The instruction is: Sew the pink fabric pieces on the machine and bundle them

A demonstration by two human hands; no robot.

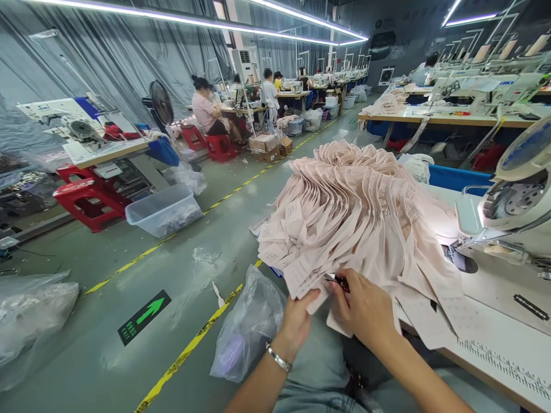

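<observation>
A big heap of pale pink fabric pieces point(344, 201) lies over the front left of the sewing table, its many layers ruffled and hanging past the edge. Fingers of my left hand point(299, 318), with a silver bracelet at the wrist, pinch the hanging end of a fabric strip. Close beside it, my right hand point(365, 307) is closed around small dark thread snips point(338, 281), whose blades point left at the fabric. White labels point(294, 217) with print or writing show on the heap's left side. Part of the snips is hidden by my fingers.
A sewing machine point(516, 195) stands right of the heap on the white tabletop point(495, 321). Below left, a clear plastic bag point(252, 327) rests on the floor. Across the yellow-lined aisle are a clear bin point(166, 209), red stools point(88, 195) and seated people at machines.
</observation>
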